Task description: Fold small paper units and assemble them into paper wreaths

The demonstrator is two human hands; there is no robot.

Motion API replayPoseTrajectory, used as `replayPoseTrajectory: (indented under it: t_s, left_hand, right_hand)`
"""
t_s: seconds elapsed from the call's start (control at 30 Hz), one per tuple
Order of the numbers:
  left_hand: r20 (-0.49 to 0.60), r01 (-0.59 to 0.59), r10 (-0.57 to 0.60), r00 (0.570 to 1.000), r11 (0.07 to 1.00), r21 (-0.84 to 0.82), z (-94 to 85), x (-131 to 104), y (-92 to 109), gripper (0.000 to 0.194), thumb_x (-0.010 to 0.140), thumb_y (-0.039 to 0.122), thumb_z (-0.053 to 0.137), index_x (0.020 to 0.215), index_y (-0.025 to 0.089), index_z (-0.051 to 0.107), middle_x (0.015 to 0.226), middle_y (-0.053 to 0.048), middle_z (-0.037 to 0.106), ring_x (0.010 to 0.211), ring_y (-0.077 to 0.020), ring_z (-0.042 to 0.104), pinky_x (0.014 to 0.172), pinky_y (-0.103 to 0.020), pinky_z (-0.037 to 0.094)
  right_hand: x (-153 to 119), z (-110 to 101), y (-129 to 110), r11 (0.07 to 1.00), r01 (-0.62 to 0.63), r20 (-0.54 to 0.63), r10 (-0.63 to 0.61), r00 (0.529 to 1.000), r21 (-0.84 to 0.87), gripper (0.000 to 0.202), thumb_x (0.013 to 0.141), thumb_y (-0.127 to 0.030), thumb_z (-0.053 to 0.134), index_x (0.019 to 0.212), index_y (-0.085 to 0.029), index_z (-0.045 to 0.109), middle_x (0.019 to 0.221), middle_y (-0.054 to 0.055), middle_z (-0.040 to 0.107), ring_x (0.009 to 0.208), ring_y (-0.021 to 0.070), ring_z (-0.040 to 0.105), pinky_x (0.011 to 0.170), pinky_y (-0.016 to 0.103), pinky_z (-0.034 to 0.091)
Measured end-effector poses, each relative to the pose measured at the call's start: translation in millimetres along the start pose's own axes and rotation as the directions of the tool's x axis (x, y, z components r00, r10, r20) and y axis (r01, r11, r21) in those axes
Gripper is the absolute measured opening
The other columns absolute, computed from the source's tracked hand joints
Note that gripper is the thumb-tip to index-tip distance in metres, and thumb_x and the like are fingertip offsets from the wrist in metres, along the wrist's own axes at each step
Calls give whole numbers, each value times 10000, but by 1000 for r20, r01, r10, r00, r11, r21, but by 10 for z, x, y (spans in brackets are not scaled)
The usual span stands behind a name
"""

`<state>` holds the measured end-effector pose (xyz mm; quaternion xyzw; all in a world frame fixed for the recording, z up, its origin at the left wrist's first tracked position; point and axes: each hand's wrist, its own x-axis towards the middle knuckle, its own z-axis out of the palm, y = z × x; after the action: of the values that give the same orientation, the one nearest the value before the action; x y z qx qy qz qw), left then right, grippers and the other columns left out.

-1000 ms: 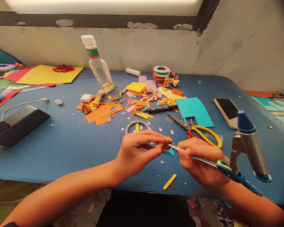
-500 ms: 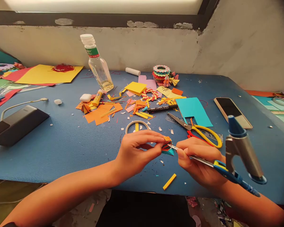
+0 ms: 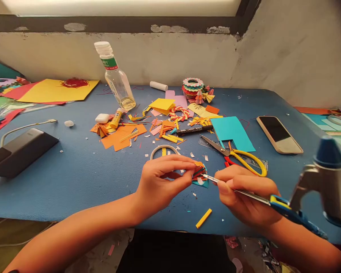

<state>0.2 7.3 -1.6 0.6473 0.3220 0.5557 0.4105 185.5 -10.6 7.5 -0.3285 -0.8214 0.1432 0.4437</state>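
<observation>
Left hand (image 3: pixel 160 187) pinches folded paper piece (image 3: pixel 199 169) by its left side, fingers closed on it, over surface (image 3: pixel 88 185). Right hand (image 3: pixel 247 193) grips pen-like tool (image 3: pixel 282 204), tip at the layers; contact unclear. Paper looks very light, thin, easily creased or torn, probably not slippery. Best pinched gently by the edge, off the layers. Tool looks stiff; hold shaft near tip. Yellow strip (image 3: pixel 204 218) lies below.

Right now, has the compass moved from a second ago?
Yes, the compass has moved right: its blue cap, which overlapped the phone, now shows right of it.
</observation>
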Motion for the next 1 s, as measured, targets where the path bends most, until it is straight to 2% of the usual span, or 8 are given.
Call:
replayPoseTrajectory:
  t_s: [0.1, 0.2, 0.3, 0.53, 0.77, 1.0]
  left_hand:
    - [18, 17, -17, 1000, 1000, 8, 7, -2, 7, 185, 724, 24, 674, 833, 154, 748, 853, -75, 753, 741, -141, 714, 541, -151, 589]
    - [16, 12, -12, 1000, 1000, 4, 23, -4, 3, 178, 723, 26, 673, 831, 146, 749, 850, -86, 753, 735, -148, 715, 542, -163, 593]
    - [20, 9, -9, 1000, 1000, -7, 32, -3, -7, 180, 724, 30, 673, 839, 147, 749, 858, -89, 751, 734, -155, 716, 540, -176, 599]
    - [9, 13, -13, 1000, 1000, -3, 36, -6, -10, 186, 719, 33, 679, 834, 161, 751, 853, -77, 752, 727, -157, 715, 534, -180, 599]
    - [6, -2, 2, 1000, 1000, 6, 40, -9, -5, 183, 727, 40, 672, 826, 175, 747, 847, -65, 752, 709, -152, 713, 497, -171, 586]
    - [9, 5, -5, 1000, 1000, 20, 49, -9, -13, 174, 731, 58, 680, 831, 183, 747, 848, -60, 752, 707, -151, 715, 491, -166, 582]
  right_hand:
    - [-25, 8, 44, 999, 37, -42, -36, 998, 23, 226, 801, -55, 553, 677, -221, 463, 657, -24, 612, 533, 94, 561, 481, 213, 476]
    - [-67, 27, 107, 996, 92, -92, -91, 992, 6, 187, 767, -55, 593, 791, -224, 518, 723, -2, 644, 571, 112, 594, 512, 229, 512]
    - [-84, 30, 127, 992, 124, -127, -126, 984, -22, 228, 742, -43, 608, 866, -218, 531, 727, 8, 654, 589, 129, 618, 522, 242, 522]
    - [-38, 17, 35, 989, 34, -74, -45, 996, -145, 178, 783, -79, 579, 686, -211, 509, 638, 7, 630, 528, 112, 578, 485, 227, 495]
    - [-48, -4, 39, 992, 33, -39, -38, 998, -121, 167, 806, -86, 565, 705, -217, 539, 698, 21, 661, 592, 129, 629, 517, 238, 517]
    - [-29, -5, 50, 995, 45, -25, -47, 999, -91, 167, 802, -80, 570, 698, -206, 535, 683, 19, 635, 608, 123, 620, 541, 225, 510]
